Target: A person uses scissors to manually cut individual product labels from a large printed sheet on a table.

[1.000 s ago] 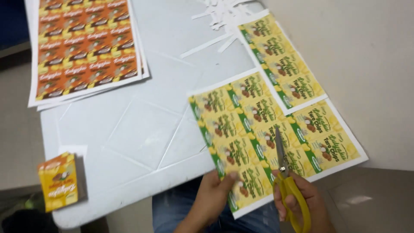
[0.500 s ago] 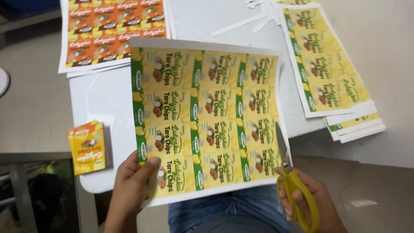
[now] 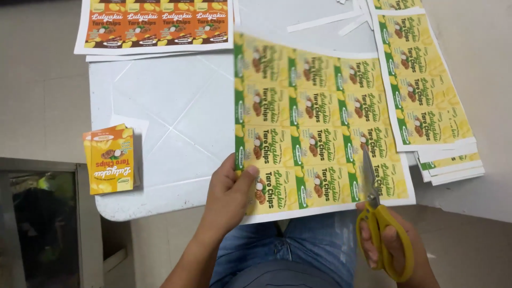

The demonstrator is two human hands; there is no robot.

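White plastic tabletop (image 3: pixel 160 106) fills the middle of the view, with pale floor around it and the person's blue jeans (image 3: pixel 298 250) showing at six o'clock. At nine o'clock, near the table's left edge, lies a small stack of cut yellow labels (image 3: pixel 109 159). At eleven o'clock, a pile of orange printed sheets (image 3: pixel 154 24) rests on the far side of the table. The left hand (image 3: pixel 229 194) grips the lower left corner of a yellow and green label sheet (image 3: pixel 314 114), thumb on top and fingers curled under, holding it over the table's near edge. That sheet spreads from the centre toward one o'clock. The right hand (image 3: pixel 394 248), at five o'clock, is closed through the handles of yellow scissors (image 3: pixel 380 224), whose blades are partly open and bite into the sheet's bottom edge between two columns of labels. At two o'clock, a stack of similar yellow sheets (image 3: pixel 426 85) lies just beside the held sheet, and thin white paper strips (image 3: pixel 325 20) sit at twelve o'clock.
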